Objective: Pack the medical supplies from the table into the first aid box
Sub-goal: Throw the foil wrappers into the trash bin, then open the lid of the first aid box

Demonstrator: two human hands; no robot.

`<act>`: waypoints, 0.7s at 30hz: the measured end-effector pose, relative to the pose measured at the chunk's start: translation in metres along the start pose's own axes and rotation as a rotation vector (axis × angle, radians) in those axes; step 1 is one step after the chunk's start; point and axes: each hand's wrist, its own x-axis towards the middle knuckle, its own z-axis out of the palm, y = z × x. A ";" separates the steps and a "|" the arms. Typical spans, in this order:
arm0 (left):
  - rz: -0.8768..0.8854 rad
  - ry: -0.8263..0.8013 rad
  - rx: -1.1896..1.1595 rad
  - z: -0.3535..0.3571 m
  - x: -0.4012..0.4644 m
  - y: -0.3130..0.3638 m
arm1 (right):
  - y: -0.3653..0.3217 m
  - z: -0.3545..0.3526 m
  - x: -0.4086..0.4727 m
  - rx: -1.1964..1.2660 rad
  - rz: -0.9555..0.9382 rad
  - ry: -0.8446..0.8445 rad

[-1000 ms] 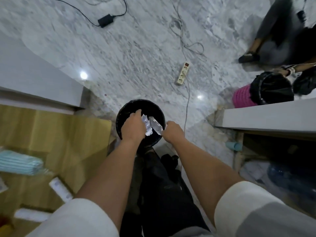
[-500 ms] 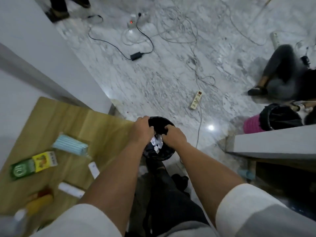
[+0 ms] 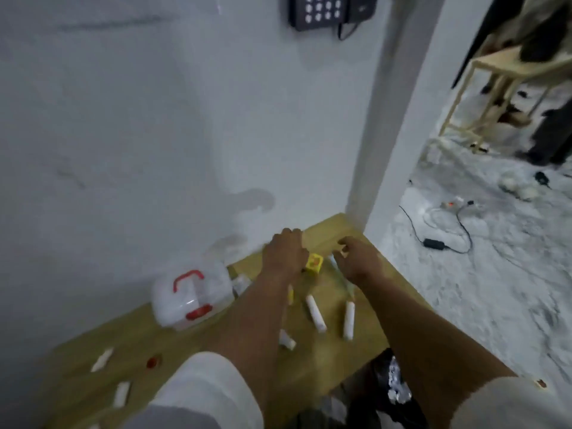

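Items on the light wooden table (image 3: 309,360), placed relative to the small yellow printed carton (image 3: 314,264), nearest first. Short white roll (image 3: 287,339): well on the near side of the carton, beside the left forearm. Two white paper-wrapped rolls (image 3: 315,313), (image 3: 348,319): nearer than the carton, long axes running roughly near-to-far. Translucent white plastic first aid box with red handle and latch (image 3: 192,296): left of the carton, lid down as far as blur allows. Left hand (image 3: 286,253): touching or just left of the carton, fingers loosely curled, apparently empty. Right hand (image 3: 356,260): just right of it, fingers bent; any pinch cannot be told. Judgement: carton lies between both hands, left nearer.
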 end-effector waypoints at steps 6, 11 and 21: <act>-0.274 0.175 -0.024 -0.048 -0.059 -0.130 | -0.130 0.043 -0.015 -0.004 -0.300 -0.065; -0.466 0.236 -0.098 -0.033 -0.108 -0.209 | -0.185 0.106 -0.024 -0.007 -0.342 -0.255; -0.526 0.345 -0.355 0.092 -0.113 -0.317 | -0.170 0.277 -0.027 0.177 -0.424 -0.204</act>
